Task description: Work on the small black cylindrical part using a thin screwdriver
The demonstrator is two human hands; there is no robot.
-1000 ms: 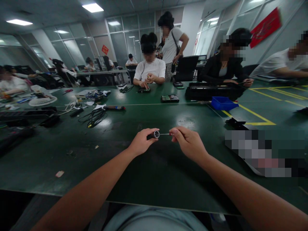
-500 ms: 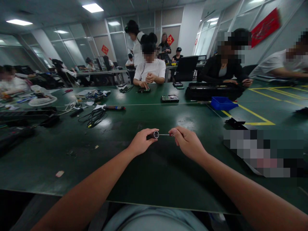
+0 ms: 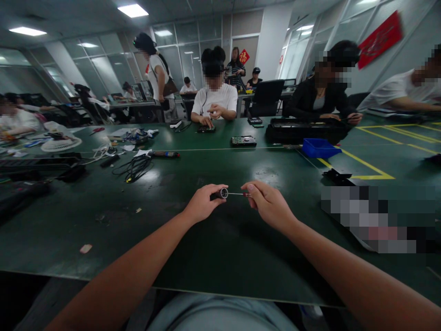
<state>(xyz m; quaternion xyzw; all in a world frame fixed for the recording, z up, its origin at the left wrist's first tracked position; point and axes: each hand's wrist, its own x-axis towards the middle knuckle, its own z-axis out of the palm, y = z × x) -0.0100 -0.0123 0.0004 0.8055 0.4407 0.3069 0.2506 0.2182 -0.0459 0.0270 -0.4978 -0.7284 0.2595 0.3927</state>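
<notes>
Fingers of the right hand [image 3: 272,202] pinch a slim, red-handled tool [image 3: 237,194] with a silvery metal shaft; those of the left hand [image 3: 201,204] grip a short, dark, pale-rimmed cylinder [image 3: 223,193]. Shaft reaches rim — fine tool work, I'd judge, calling next for steady alignment — over the glossy green table [image 3: 220,257].

Looks like a workshop in an office-type rm. Workshop signs: long green table [image 3: 220,257] w/ yellow lines [image 3: 374,177] marked on it, gadget w/ bare circuit board [image 3: 243,140], coiled cable [image 3: 136,168], blue bin [image 3: 320,149] & misc loose bits [image 3: 136,136], plus ppl [image 3: 313,99] sat along it, e.g. person in white top [image 3: 222,96] opposite. Office signs: glass walls [image 3: 188,34] in bkgd, black chair [image 3: 267,98], more desks [image 3: 124,105] behind, ceiling lights [image 3: 132,11], red banner [image 3: 381,39] at far R
</notes>
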